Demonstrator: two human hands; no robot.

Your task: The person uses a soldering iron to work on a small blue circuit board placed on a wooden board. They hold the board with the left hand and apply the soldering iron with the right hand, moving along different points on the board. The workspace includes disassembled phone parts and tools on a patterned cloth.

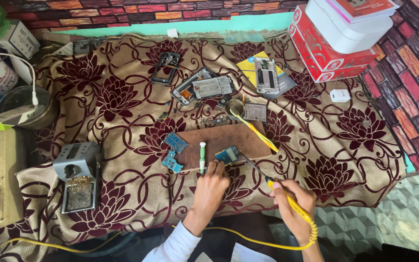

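Head view: solder tin [235, 107] open

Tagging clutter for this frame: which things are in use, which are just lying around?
In use: left hand, circuit board, wooden board; right hand, yellow soldering iron.

Lying about: green screwdriver, two blue boards, phone frames, iron stand, red boxes.

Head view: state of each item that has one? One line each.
Left hand: pressing the blue circuit board onto the wooden board.
Right hand: grip closed on the yellow soldering iron, tip aimed at the circuit board.
Green-tipped screwdriver: lying loose on the wooden board.
Two blue boards: lying unheld, left of the wood.
Phone frames: opened up, insides exposed.
Iron stand: no iron in it.
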